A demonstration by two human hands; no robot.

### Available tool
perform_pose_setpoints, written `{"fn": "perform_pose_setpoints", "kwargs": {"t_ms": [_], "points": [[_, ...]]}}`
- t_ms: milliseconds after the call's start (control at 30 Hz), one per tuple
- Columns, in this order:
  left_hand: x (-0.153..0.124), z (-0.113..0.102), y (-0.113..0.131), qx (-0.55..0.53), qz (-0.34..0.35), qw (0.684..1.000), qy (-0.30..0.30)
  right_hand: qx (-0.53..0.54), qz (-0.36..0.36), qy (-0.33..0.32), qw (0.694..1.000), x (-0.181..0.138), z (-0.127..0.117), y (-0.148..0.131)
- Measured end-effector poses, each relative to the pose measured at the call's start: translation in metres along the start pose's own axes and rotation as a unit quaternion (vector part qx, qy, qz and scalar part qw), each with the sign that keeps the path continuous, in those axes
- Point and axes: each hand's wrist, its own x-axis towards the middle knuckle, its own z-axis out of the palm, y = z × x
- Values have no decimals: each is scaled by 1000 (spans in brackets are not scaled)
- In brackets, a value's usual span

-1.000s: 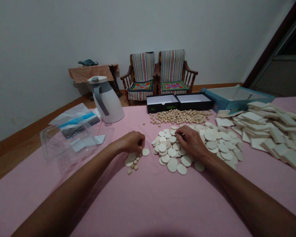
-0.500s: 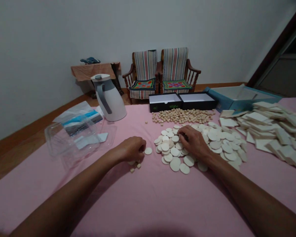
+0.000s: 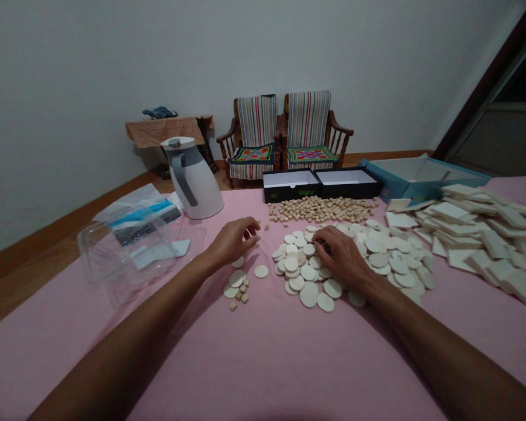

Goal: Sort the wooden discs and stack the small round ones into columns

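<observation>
My left hand (image 3: pixel 233 238) hovers over the pink cloth (image 3: pixel 263 351), fingers loosely apart and pointing at the far heap of small wooden cubes (image 3: pixel 319 208); it holds nothing that I can see. Below it lie a small cluster of discs and cubes (image 3: pixel 236 286) and one lone disc (image 3: pixel 260 271). My right hand (image 3: pixel 342 255) rests on the big pile of pale round discs (image 3: pixel 377 257), fingertips curled down among them; what they pinch is hidden.
Square pale tiles (image 3: pixel 486 234) are heaped at the right. Two black boxes (image 3: pixel 291 185) and a blue box (image 3: pixel 421 175) stand at the far edge. A white jug (image 3: pixel 193 178) and a clear plastic container (image 3: pixel 123 251) are at the left. Two striped chairs (image 3: pixel 284 134) stand behind.
My left hand has lifted off the small cluster of discs and cubes and moved forward, its fingers opening. My right hand has stayed on the disc pile.
</observation>
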Motion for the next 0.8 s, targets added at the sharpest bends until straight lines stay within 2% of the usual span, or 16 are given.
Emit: {"fn": "perform_pose_setpoints", "kwargs": {"t_ms": [167,267,367,567,667,733,800], "points": [[-35,-15,5,-8,60,985,-162,-4,0,2,1000,0,1,1],[-49,-16,10,19,72,978,-192,-6,3,-2,1000,0,1,1],[-53,-11,12,45,72,975,-203,-6,6,-2,1000,0,2,1],[-48,-2,11,76,112,972,-192,-8,6,-4,1000,-1,1,0],[-42,0,11,77,104,973,-193,-5,5,-6,1000,-1,1,1],[-36,0,11,58,88,986,-133,-7,4,-6,1000,-1,1,1],[-28,0,9,16,69,998,-2,-9,4,-4,1000,-1,2,2]]}}
